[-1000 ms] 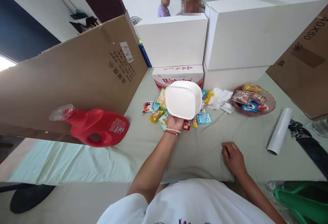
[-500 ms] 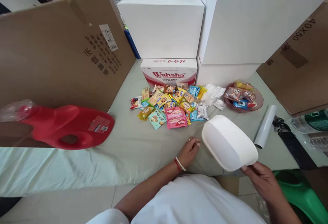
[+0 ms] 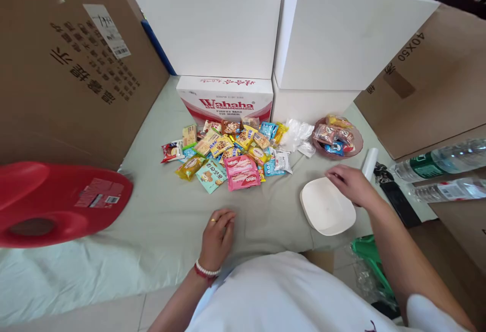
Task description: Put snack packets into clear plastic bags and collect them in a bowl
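Observation:
A white plastic tub (image 3: 328,210), bare inside, sits on the green cloth at the right with its opening up. My right hand (image 3: 351,184) is closed on its far right rim. My left hand (image 3: 219,236) rests on the cloth to the left of the tub, fingers loosely curled and holding nothing. Beyond the hands lies a heap of wrapped snacks (image 3: 220,144) in several colours. A pink nabati packet (image 3: 243,172) lies at the heap's near side, beside a pale green packet (image 3: 211,175).
A Wahaha carton (image 3: 228,100) and tall white boxes (image 3: 322,33) stand behind the snacks. Right of a crumpled plastic bag (image 3: 296,134) is a pink bowl (image 3: 357,144) of packets. Water bottles (image 3: 448,161) lie far right; a red jug (image 3: 64,200) lies left.
My right hand has brought the tilted tub down onto the cloth and moved from its near end to its far rim. The view has shifted; my left hand stays curled.

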Demonstrator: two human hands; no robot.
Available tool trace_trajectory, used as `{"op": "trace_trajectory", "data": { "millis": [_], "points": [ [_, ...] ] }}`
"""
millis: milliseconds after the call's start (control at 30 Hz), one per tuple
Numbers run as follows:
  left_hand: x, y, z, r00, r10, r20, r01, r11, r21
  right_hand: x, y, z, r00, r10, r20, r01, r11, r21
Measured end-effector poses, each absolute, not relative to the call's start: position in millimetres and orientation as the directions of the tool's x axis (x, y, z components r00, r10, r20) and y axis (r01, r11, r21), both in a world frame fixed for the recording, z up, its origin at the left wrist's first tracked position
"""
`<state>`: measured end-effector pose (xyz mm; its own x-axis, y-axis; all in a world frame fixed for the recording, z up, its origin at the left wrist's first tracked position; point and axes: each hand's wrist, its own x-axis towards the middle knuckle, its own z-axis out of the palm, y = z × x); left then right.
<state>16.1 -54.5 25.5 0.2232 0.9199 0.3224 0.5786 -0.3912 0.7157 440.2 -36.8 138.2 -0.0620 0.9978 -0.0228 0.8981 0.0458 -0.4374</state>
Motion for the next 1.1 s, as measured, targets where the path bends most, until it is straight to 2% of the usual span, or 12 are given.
{"op": "trace_trajectory", "data": {
  "millis": [67,200,367,433,500,533,600,667,733,867,967,1100],
  "points": [
    [6.6,-68.0,26.1,0.186,0.932,0.311,0.602,-0.358,0.714,422.6,19.6,123.8,0.004,0.998,-0.058,0.920,-0.027,-0.391],
    [-3.3,-89.4,29.5,0.122,0.949,0.291,0.630,-0.300,0.716,382.7,102.5,89.2,0.271,0.956,-0.111,0.913,-0.292,-0.285],
    [-12.3,-100.4,37.0,0.024,0.975,0.221,0.565,-0.195,0.802,372.1,115.9,89.8,0.281,0.958,-0.061,0.890,-0.284,-0.357],
    [-10.2,-98.2,41.8,0.020,0.990,0.138,0.469,-0.131,0.874,373.7,89.8,97.6,0.254,0.966,-0.052,0.827,-0.245,-0.507],
    [0.4,-91.5,48.5,0.077,0.997,-0.006,0.306,-0.018,0.952,368.3,48.9,102.8,0.188,0.979,-0.074,0.594,-0.173,-0.785],
    [9.2,-86.5,52.5,0.130,0.987,-0.096,0.205,0.068,0.976,361.9,25.3,104.0,0.134,0.987,-0.088,0.449,-0.139,-0.883],
    [32.3,-74.0,60.8,0.281,0.927,-0.249,-0.003,0.260,0.966,343.0,-22.0,104.0,0.043,0.997,-0.066,0.277,-0.075,-0.958],
    [58.1,-60.5,67.9,0.424,0.834,-0.354,-0.159,0.453,0.877,320.6,-61.6,101.6,-0.011,1.000,0.026,0.304,0.028,-0.952],
    [80.7,-49.8,72.8,0.480,0.768,-0.424,-0.279,0.592,0.756,301.0,-88.4,96.8,-0.069,0.986,0.149,0.435,0.164,-0.885],
    [104.1,-43.4,76.5,0.260,0.815,-0.517,-0.279,0.576,0.768,282.4,-109.2,81.3,-0.198,0.928,0.317,0.625,0.368,-0.688],
    [106.6,-45.9,73.4,0.246,0.801,-0.545,-0.262,0.597,0.759,281.6,-112.4,70.6,-0.255,0.904,0.344,0.645,0.424,-0.636],
    [103.5,-47.6,62.8,0.227,0.837,-0.498,-0.315,0.547,0.776,284.0,-113.9,66.1,-0.319,0.923,0.216,0.601,0.373,-0.707]
  ]
}}
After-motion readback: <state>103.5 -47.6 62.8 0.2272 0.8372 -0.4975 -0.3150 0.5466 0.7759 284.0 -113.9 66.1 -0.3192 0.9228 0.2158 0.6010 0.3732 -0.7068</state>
